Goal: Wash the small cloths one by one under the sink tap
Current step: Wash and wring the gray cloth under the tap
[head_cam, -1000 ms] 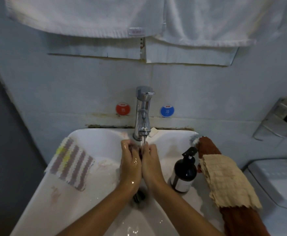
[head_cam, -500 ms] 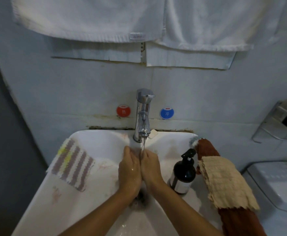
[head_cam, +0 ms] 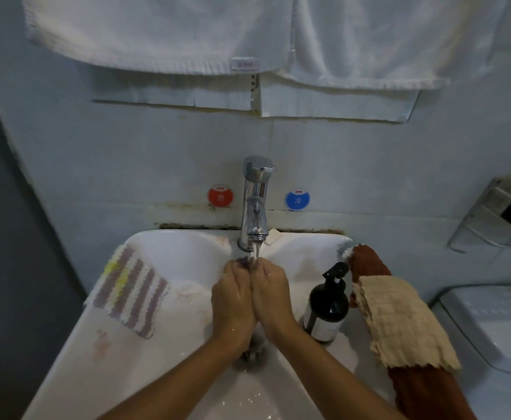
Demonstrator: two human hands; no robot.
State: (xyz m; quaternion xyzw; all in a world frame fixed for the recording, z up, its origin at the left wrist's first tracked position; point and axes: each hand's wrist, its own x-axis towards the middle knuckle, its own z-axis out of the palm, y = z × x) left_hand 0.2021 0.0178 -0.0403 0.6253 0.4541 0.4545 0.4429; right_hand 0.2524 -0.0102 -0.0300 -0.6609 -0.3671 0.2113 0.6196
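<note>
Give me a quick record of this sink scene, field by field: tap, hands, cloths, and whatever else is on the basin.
tap: running
left hand: grips dark cloth under stream
right hand: pressed against left, on same cloth
striped cloth: on sink left rim
beige cloth: atop brown cloth, right rim
pump bottle: right of hands

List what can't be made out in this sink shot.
- Cloth being washed: head view, only a dark scrap shows between the left hand and right hand; colour and shape hidden.
- Drain: mostly covered by the wrists.
- Brown cloth: partly covered by the beige cloth, cut by the bottom edge.
- Pump bottle label: too small to read.
</note>
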